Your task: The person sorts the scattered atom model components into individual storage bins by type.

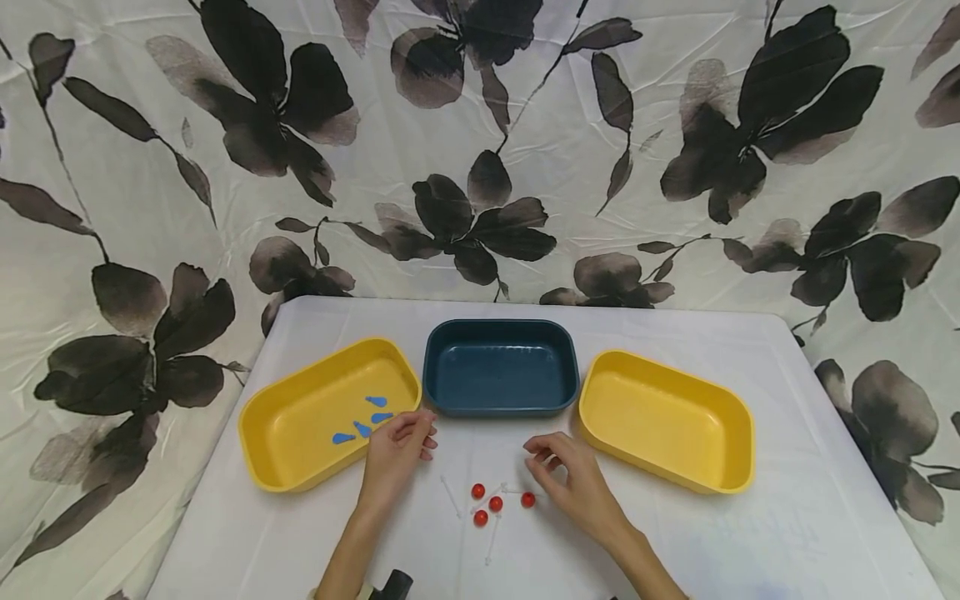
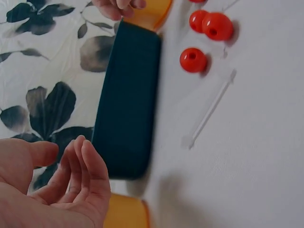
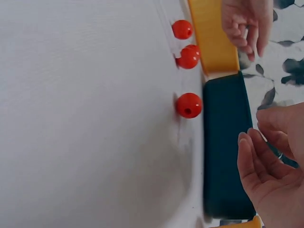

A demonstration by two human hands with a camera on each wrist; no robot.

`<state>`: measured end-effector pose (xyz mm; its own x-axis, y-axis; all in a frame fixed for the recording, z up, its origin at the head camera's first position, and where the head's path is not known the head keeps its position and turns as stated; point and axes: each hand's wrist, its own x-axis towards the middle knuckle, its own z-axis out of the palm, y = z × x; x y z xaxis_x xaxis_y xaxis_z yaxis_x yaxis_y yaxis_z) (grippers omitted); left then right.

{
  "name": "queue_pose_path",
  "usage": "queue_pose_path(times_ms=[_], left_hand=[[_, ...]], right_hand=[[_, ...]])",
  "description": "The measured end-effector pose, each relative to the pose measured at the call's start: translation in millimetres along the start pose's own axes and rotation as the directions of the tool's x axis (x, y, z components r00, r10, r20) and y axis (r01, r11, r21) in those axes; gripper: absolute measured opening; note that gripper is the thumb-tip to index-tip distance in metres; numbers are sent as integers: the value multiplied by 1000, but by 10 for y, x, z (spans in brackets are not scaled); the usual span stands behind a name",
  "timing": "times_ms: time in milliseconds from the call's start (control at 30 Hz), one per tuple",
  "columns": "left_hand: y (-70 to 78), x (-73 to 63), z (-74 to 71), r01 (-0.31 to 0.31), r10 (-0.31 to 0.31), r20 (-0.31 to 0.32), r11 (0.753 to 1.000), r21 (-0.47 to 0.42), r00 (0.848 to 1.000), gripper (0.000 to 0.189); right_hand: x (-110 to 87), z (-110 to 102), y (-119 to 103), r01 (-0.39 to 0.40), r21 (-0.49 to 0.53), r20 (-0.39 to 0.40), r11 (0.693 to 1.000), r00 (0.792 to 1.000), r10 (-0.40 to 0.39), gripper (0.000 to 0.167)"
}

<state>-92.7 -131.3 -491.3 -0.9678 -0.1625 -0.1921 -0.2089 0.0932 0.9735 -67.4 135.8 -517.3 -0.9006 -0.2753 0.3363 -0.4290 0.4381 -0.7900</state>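
Observation:
My left hand (image 1: pixel 397 457) hovers by the near right corner of the left yellow tray (image 1: pixel 281 396), fingers loosely bent; in the left wrist view nothing shows between thumb and fingers. Several blue drop-shaped pieces (image 1: pixel 343 437) lie in that tray, close to this hand. Over the table, near the right yellow tray (image 1: pixel 667 425), my right hand (image 1: pixel 576 483) is held with relaxed, curved fingers, and the right wrist view shows no object in it. Between the hands lie several red beads (image 1: pixel 528 500) with holes, among thin clear sticks (image 2: pixel 211 111). Neither hand touches them.
A dark blue tray (image 1: pixel 501 371) stands at the back between the two yellow trays. The table (image 1: pixel 750 550) has a white cover, and a floral cloth (image 1: pixel 480 125) hangs behind it. Near the left forearm, a black object (image 1: pixel 395 585) shows at the bottom edge.

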Motion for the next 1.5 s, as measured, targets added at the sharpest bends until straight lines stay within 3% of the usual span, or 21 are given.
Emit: queue_pose_path(times_ms=[133,333,667,933,1233,1500], left_hand=[[-55,15,98,38,-38,-3,999,3,999,27],[-135,65,192,41,-41,0,999,-33,999,27],[-177,139,270,44,-43,16,997,-70,999,33],[-171,201,297,98,-99,-13,995,-34,995,44],[-157,250,291,118,-118,-21,992,-37,993,40],[-151,254,286,111,-112,-5,992,-56,994,39]], right_hand=[[-61,10,19,-32,1,30,999,999,32,18],[-146,13,38,-75,-5,80,997,994,76,20],[-235,8,65,-34,3,211,999,977,33,20],[-252,8,67,-59,-41,309,997,948,68,20],[-241,6,53,32,-80,329,996,944,-4,18],[-192,-8,26,30,-139,371,990,928,24,14]])
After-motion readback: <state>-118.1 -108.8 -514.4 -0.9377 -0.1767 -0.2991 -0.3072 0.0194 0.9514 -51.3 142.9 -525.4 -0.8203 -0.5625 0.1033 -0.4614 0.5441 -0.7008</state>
